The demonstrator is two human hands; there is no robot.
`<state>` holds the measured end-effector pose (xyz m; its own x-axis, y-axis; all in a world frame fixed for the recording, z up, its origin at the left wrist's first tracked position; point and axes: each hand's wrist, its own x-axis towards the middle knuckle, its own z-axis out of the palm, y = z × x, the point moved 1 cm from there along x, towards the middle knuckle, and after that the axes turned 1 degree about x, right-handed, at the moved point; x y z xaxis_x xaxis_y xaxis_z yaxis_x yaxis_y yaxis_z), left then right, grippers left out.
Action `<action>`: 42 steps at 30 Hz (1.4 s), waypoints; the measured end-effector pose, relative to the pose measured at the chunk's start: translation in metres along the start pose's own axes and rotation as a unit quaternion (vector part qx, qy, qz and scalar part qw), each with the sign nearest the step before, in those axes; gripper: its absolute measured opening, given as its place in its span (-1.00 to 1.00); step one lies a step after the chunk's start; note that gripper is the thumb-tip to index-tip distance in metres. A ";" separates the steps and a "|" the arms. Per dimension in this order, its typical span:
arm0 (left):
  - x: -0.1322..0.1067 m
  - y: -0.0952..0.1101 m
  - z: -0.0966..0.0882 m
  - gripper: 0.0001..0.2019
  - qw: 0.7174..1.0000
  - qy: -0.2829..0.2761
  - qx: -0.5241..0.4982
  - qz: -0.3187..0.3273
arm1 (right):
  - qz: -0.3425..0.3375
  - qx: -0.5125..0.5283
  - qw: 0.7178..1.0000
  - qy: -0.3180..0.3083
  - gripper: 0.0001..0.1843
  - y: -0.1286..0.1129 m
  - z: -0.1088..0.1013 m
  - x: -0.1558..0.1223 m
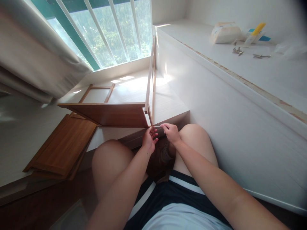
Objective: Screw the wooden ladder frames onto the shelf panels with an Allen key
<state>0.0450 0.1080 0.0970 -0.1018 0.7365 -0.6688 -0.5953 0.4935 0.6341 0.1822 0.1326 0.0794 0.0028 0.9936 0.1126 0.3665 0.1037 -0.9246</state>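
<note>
A brown wooden panel (120,115) is joined at its right end to a slim wooden frame (153,76) that stands upright, pointing towards the window. At their near lower corner, my left hand (150,139) pinches the wood with thumb and forefinger, its other fingers loosely curled. My right hand (170,131) is closed around a thin silver tool, which looks like a hex key (157,126). Its shaft points left and meets the corner at my left fingertips. The exact contact is too small to make out.
More wooden panels (64,143) lie stacked at the left, and another small wooden frame (97,92) lies behind. On the white ledge (216,73) at right are screws (238,51), more metal fasteners (262,56), a yellow-handled tool (257,30) and a pale packet (225,33). A curtain (40,48) hangs at left.
</note>
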 end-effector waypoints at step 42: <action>-0.001 0.002 0.001 -0.81 1.000 -0.008 -0.013 -0.009 | -0.038 0.006 0.999 0.021 -0.73 0.001 0.004 -0.004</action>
<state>0.0452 0.1088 0.0990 -0.0788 0.7355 -0.6730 -0.6168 0.4944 0.6125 0.1792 0.1290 0.0763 0.0136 0.9802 0.1977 0.3562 0.1800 -0.9169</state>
